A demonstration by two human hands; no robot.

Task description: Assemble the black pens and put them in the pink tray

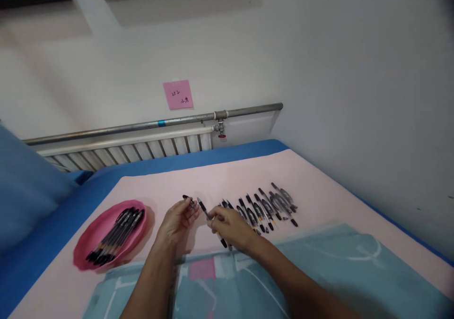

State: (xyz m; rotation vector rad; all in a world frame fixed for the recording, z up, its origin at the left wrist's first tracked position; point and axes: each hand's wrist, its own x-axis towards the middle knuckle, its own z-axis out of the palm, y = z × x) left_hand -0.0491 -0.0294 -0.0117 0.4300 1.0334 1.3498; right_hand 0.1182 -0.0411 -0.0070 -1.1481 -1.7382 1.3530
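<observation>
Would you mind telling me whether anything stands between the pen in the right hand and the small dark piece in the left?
Nothing visible does: the pen, in the grip of the right hand, points up toward the small dark piece held by the left hand, with only a narrow gap between them.

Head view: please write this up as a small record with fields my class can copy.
Left hand's grip: small dark pen part, likely a cap
Right hand's grip: pen, one end near the left hand
Pink dish: pens lying together
Pink sheet: loose pens, mostly rightward
Wall: pink note
</observation>
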